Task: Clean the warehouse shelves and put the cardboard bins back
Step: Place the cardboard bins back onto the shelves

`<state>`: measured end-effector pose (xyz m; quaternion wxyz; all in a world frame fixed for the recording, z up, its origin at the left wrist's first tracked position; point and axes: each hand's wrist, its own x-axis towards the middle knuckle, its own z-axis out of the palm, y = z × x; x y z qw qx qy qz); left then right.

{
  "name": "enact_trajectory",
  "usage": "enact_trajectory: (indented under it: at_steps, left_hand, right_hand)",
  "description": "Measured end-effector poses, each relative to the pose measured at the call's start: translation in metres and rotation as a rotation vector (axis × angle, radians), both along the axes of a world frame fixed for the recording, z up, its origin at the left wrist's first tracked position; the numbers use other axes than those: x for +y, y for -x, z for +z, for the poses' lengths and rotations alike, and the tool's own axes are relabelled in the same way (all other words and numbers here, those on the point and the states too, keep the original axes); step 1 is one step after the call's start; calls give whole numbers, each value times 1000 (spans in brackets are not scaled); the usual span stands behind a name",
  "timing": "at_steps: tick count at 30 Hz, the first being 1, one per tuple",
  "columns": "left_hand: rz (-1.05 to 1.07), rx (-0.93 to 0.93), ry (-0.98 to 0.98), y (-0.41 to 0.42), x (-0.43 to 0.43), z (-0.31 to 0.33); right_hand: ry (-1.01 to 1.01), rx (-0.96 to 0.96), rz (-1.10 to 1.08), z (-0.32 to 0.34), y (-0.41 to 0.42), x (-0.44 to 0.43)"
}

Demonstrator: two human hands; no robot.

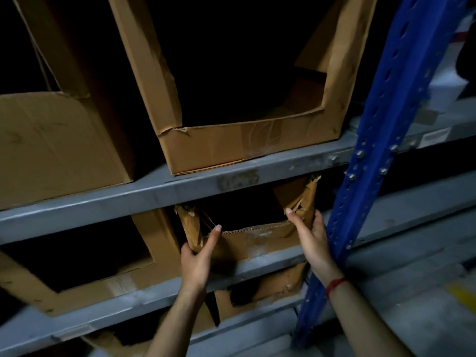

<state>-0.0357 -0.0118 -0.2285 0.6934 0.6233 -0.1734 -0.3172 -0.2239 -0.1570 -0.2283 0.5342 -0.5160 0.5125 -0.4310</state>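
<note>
A torn cardboard bin (253,239) with a cut-out front sits on the middle grey shelf (278,264), close to the blue upright. My left hand (199,256) grips its ragged left front corner, thumb in front and fingers behind the flap. My right hand (311,237) grips the torn right front corner the same way, thumb pointing up along the inner edge. A red string circles my right wrist. The bin's inside is dark and nothing shows in it.
A larger open-front bin (247,145) and a closed-front box (56,145) stand on the shelf above (180,189). Another bin (85,287) sits left of mine, one more (268,292) on the shelf below. The blue rack upright (371,155) runs right beside my right hand.
</note>
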Motion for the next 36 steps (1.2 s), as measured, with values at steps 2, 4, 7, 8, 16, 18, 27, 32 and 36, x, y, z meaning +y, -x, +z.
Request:
enact_trajectory:
  at_steps: [2,4,7,8,16,18,27,32,36]
  left_hand:
    - [14,13,-10,4,1,1]
    - [38,22,-24,9,3,3]
    - [63,0,-49,15,5,5]
    - [72,-6,-54,19,7,7]
    - [119,-32,-54,62,22,26]
    - [123,-28,-71,73,29,31]
    - [84,-4,-142,98,66,22]
    - [64,-47,-235,106,96,13]
    - [-28,-80,-313,115,124,20]
  right_hand:
    - [-18,11,55,0,4,-12]
    - [-34,16,104,0,8,-21]
    - [-19,21,164,-2,12,-26]
    - [-20,26,170,-6,14,-27]
    - [58,56,234,-7,37,-13]
    - [53,52,264,-5,45,-6]
    - [79,81,248,-2,79,35]
    - [88,101,236,1,100,63]
    - [92,104,215,-2,121,84]
